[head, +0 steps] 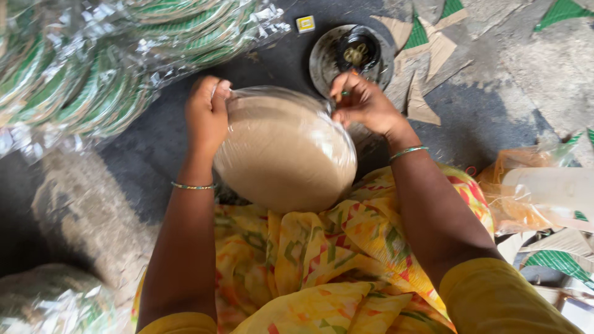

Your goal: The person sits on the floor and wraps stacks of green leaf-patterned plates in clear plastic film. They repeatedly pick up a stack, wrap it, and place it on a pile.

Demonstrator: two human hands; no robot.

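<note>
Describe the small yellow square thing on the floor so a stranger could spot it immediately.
Start at the round brown stack in clear wrap that the left hand and right hand hold. Beyond it on the dark floor sits a round metal plate bearing a small black bowl. Just left of the plate lies the small yellow square box, the only bright yellow thing there.

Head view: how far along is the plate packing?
Done: wrapped bundles of green-rimmed plates lie stacked at upper left. In hand: a brown round stack in clear plastic on the lap, with the left hand gripping the wrap at its left top edge and the right hand pinching it at the right. Left: this wrap looks unsealed; cardboard offcuts lie loose on the floor.
</note>
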